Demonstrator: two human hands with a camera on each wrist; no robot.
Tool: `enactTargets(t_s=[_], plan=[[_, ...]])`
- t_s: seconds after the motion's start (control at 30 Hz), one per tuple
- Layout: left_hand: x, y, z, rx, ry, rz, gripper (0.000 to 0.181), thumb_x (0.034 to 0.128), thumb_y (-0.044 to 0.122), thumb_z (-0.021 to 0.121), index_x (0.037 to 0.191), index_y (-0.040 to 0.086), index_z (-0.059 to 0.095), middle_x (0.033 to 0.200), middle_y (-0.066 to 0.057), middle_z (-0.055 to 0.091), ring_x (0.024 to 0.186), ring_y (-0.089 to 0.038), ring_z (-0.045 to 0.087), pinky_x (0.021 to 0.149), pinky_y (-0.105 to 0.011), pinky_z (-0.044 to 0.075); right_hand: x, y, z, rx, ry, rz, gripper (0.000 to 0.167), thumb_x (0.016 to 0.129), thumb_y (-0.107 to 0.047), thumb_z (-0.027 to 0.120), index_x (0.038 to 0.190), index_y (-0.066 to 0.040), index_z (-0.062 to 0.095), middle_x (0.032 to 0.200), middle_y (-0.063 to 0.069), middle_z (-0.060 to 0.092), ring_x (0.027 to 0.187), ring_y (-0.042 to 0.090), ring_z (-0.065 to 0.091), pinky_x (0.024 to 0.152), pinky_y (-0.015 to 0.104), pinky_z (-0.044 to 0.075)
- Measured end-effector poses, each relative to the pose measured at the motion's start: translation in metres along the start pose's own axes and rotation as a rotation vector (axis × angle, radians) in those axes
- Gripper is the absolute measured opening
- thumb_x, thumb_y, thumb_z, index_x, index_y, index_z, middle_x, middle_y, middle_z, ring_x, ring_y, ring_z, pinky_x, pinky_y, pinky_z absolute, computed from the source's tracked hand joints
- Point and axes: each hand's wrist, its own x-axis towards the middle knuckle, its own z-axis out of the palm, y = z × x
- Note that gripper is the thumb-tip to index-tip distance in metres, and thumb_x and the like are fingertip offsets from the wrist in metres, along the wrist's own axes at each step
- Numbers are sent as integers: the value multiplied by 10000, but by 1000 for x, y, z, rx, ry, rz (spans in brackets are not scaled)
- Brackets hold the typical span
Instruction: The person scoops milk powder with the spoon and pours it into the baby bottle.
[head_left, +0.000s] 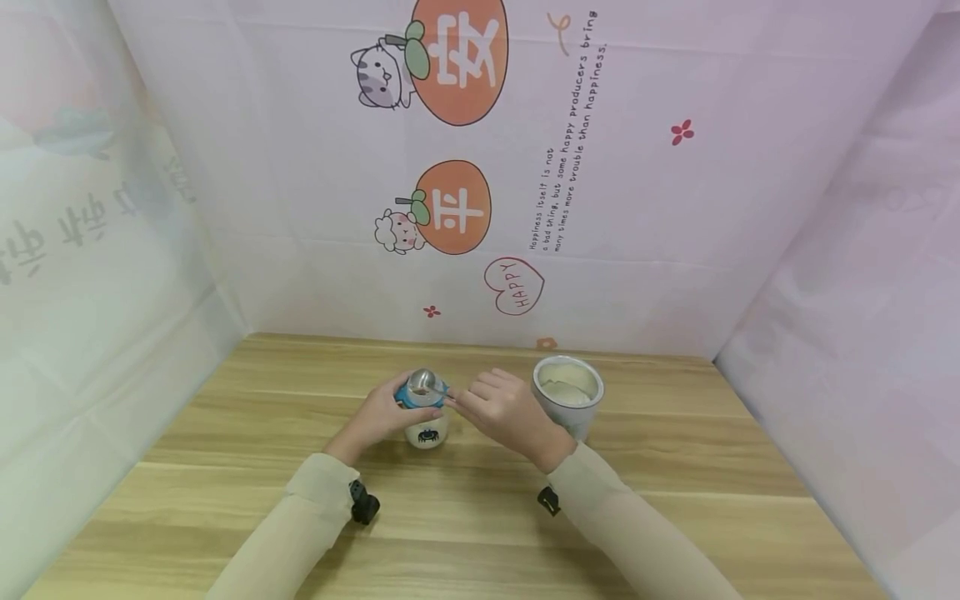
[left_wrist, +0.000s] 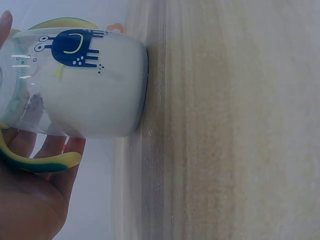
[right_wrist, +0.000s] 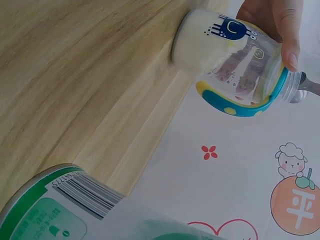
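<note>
A clear bottle (left_wrist: 85,87) with a dark cartoon creature, blue-and-yellow handles and whitish contents in its lower part stands upright on the table. My left hand (head_left: 381,414) grips it around the upper part, thumb on the near side. Between the fingers of my right hand (head_left: 501,408) is the handle of a metal spoon (head_left: 422,382), whose bowl is at the bottle's open mouth. What lies in the bowl is not clear. Just right of that hand stands an open pale canister (head_left: 572,417) with cream-coloured powder inside, its lower part partly hidden by the wrist.
The wood-grain table (head_left: 450,533) ends at a white printed cloth (head_left: 630,208) behind, with more cloth at both sides. A barcode and green print show on the canister (right_wrist: 90,195) in the right wrist view. Dark wrist cameras sit at both cuffs.
</note>
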Motion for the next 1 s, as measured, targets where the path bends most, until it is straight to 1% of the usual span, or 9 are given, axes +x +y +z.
enactTargets(t_s=[0.17, 0.27, 0.6, 0.67, 0.8, 0.9, 1.0], plan=[[0, 0, 0, -5, 5, -1, 760, 798, 421, 853, 1452, 229, 515, 1275, -32, 630, 1156, -248, 592, 988, -510, 463, 0, -1, -1, -12, 8, -5, 125, 918, -189, 756, 860, -83, 723, 692, -35, 662, 611, 85, 538, 549, 220, 437], [0, 0, -1, -11, 3, 3, 751, 798, 421, 853, 1445, 234, 521, 1271, -23, 630, 1156, -244, 590, 988, -511, 463, 1, -1, -1, -12, 14, -7, 121, 914, -185, 760, 859, -84, 721, 694, -35, 664, 617, 88, 548, 552, 226, 445], [0, 1, -1, -6, -2, 18, 763, 799, 423, 852, 1450, 213, 516, 1289, -32, 624, 1172, -260, 583, 989, -525, 460, 0, -1, -1, 2, 11, 11, 140, 948, -185, 716, 846, -90, 721, 711, -31, 680, 630, 92, 572, 570, 233, 466], [0, 0, -1, -8, -2, 13, 753, 794, 424, 855, 1441, 225, 525, 1282, -23, 626, 1171, -254, 584, 990, -522, 459, 1, -1, -1, 12, 9, 27, 134, 941, -183, 723, 842, -93, 721, 708, -33, 678, 629, 91, 574, 573, 231, 465], [0, -1, 0, -3, 0, 8, 737, 792, 423, 857, 1429, 241, 533, 1269, -13, 632, 1164, -246, 587, 991, -518, 458, 2, -1, -3, 25, 12, 55, 112, 885, -174, 776, 819, -102, 722, 684, -39, 661, 611, 89, 569, 560, 223, 440], [0, -1, 0, 6, -3, 15, 739, 805, 423, 847, 1439, 228, 523, 1271, -23, 631, 1163, -253, 586, 988, -526, 458, 3, 0, -4, 35, 5, 69, 108, 857, -171, 798, 809, -105, 729, 686, -37, 669, 611, 88, 584, 566, 215, 445], [0, -1, 0, 0, -6, 14, 738, 807, 421, 845, 1441, 227, 521, 1271, -20, 630, 1160, -250, 587, 986, -526, 458, 5, 1, -5, 43, -12, 101, 95, 858, -174, 799, 832, -99, 746, 707, -29, 686, 621, 90, 604, 580, 224, 456]])
